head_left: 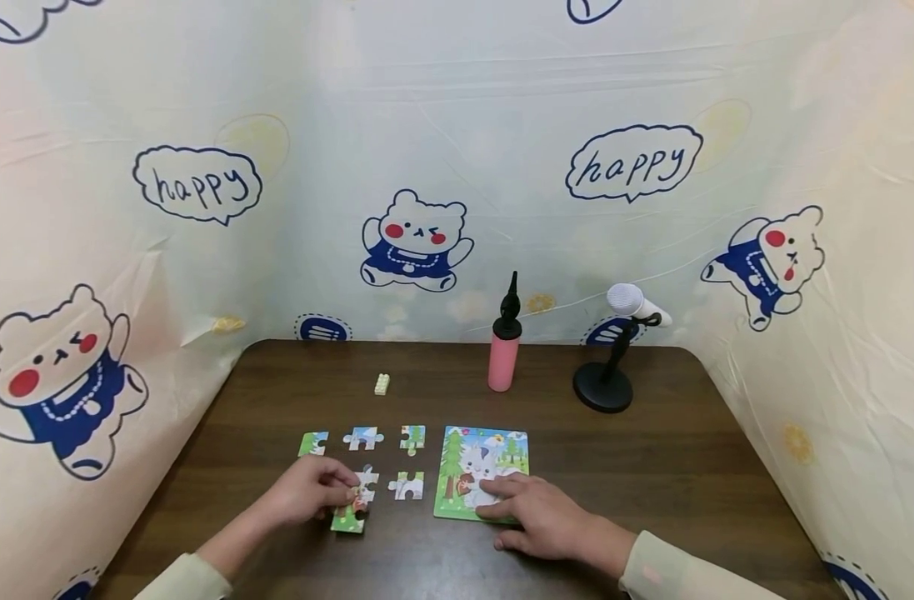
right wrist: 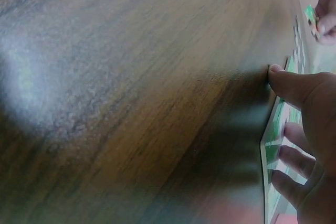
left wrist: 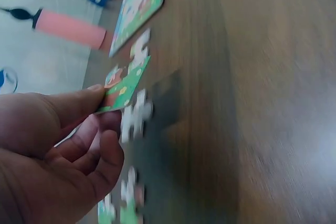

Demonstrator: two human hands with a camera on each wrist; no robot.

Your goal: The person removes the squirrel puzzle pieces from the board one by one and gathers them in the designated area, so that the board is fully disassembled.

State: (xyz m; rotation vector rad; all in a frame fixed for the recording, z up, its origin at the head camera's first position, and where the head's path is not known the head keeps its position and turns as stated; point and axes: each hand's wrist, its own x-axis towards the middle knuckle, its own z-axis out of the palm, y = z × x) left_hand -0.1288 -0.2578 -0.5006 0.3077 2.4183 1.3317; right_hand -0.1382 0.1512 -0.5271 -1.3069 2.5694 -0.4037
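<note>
While you sat at the dark wooden surface (head_left: pixel 651 467), your left hand (head_left: pixel 307 492) pinched a green puzzle piece (head_left: pixel 349 515) between thumb and curled fingers, its grip closed on that piece. The left wrist view showed the piece (left wrist: pixel 122 88) tilted, raised just off the wood. Your right hand (head_left: pixel 542 517) lay flat with straight fingers pressing on the puzzle board (head_left: pixel 457 467), its grip loose and holding nothing; your thumb rested on the wood beside the board's near edge. The board lay just right of the loose pieces.

Four more loose pieces lay near your left hand: one green-edged piece (head_left: pixel 314 443), one mostly white piece (head_left: pixel 363 437), one at the right end of the far row (head_left: pixel 412 437), and one nearer you (head_left: pixel 407 486). Farther back stood a pink hand pump (head_left: pixel 504 354), a small cream building brick (head_left: pixel 382 384), and a white microphone (head_left: pixel 635 303) on a black stand. A bear-patterned sheet (head_left: pixel 419 150) hung around the surface.
</note>
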